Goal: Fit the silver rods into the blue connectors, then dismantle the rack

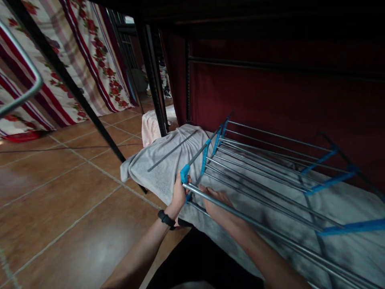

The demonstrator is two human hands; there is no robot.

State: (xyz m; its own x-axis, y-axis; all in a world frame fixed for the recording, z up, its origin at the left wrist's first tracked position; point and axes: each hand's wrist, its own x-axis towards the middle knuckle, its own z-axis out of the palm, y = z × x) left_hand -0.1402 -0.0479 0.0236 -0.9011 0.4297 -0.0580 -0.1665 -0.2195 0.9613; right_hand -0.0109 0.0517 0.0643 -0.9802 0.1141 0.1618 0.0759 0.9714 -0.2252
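Observation:
A drying rack with metal rods (pixel 264 168) and blue plastic joints (pixel 205 155) lies over a grey blanket. My left hand (pixel 179 194), with a black band on its wrist, is closed around the blue corner joint (pixel 184 173) at the rack's near left end. Just right of it, my right hand (pixel 215 197) is curled at the end of the thick front tube (pixel 228 208), which partly hides its fingers. A loose grey rod (pixel 171 151) lies on the blanket beyond my left hand.
The grey blanket (pixel 162 160) covers a low bed inside a black metal frame (pixel 75 92). Dark red cloth (pixel 255 96) hangs behind, and a flowered curtain (pixel 99 60) at left. A bent metal tube (pixel 37 82) juts in at far left. A cable (pixel 69 148) crosses the tiled floor.

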